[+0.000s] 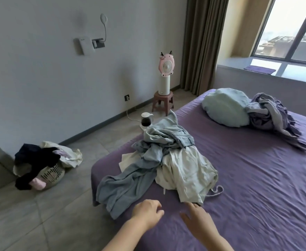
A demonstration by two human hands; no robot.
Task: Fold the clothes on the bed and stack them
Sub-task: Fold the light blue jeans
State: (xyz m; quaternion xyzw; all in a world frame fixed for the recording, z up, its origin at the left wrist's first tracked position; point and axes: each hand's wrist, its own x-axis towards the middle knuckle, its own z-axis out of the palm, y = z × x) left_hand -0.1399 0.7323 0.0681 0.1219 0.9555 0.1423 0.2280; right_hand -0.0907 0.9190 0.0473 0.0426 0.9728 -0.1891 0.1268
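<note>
A heap of unfolded clothes lies near the left edge of the purple bed [248, 178]. On top at the back sits a crumpled light-blue denim piece [168, 134]. A grey-blue garment [125, 183] trails off the bed's near left corner. A white garment [184, 171] with a loose drawstring spreads on the right of the heap. My left hand [147, 212] hovers just in front of the heap, fingers loosely curled, holding nothing. My right hand [196, 220] reaches forward with straight fingers, its tips close to the white garment's near hem.
A pale blue pillow [224, 107] and a bunched purple blanket [271, 115] lie at the bed's far end. On the tiled floor to the left stand a full laundry basket [47, 171], a kettle [146, 119] and a pink fan on a stool [165, 78].
</note>
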